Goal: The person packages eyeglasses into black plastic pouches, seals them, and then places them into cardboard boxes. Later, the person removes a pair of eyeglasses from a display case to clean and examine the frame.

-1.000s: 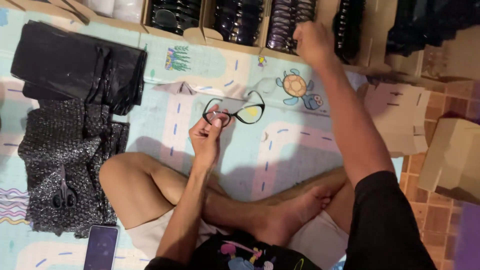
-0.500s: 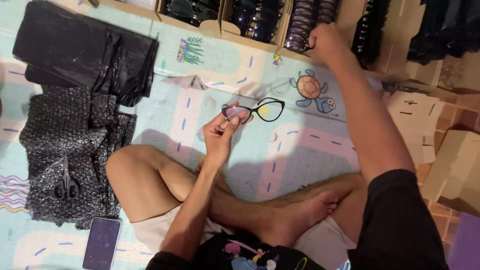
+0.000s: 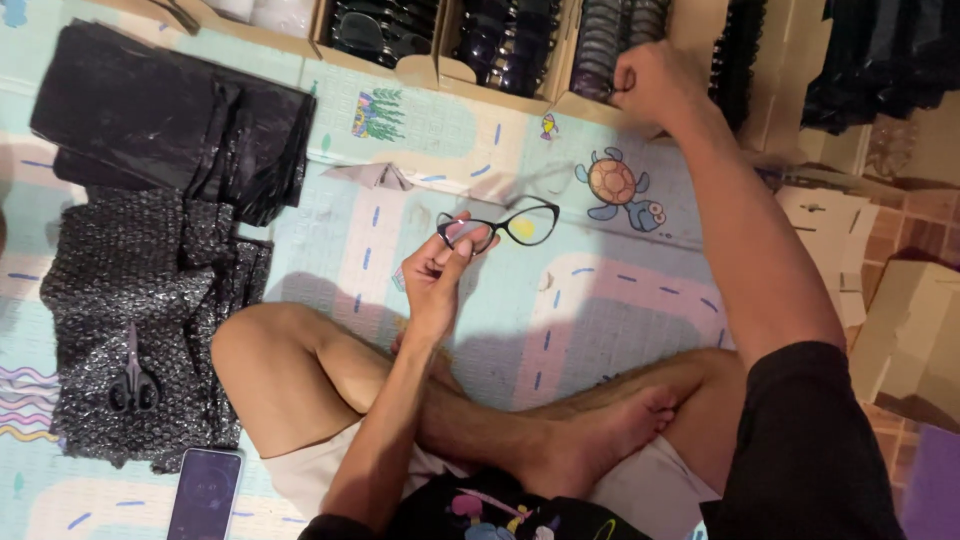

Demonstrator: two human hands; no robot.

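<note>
The left hand [image 3: 437,275] is gripping black-framed glasses [image 3: 500,227] by one lens, holding them above the play mat [image 3: 620,300]. The right hand [image 3: 650,85] is closing in a fist at a cardboard box of glasses [image 3: 600,50].

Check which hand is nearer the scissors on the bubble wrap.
Left. The left hand holds black glasses mid-mat, right of the scissors; the right hand is far off at the cardboard boxes.

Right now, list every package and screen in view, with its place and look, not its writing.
Phone: bottom left on the mat, dark lit screen, rectangular.
Open cardboard boxes: top edge, tan, rows of dark glasses inside.
Flat cardboard boxes: right side, tan, unfolded.
Black plastic bags: top left, stacked.
</note>
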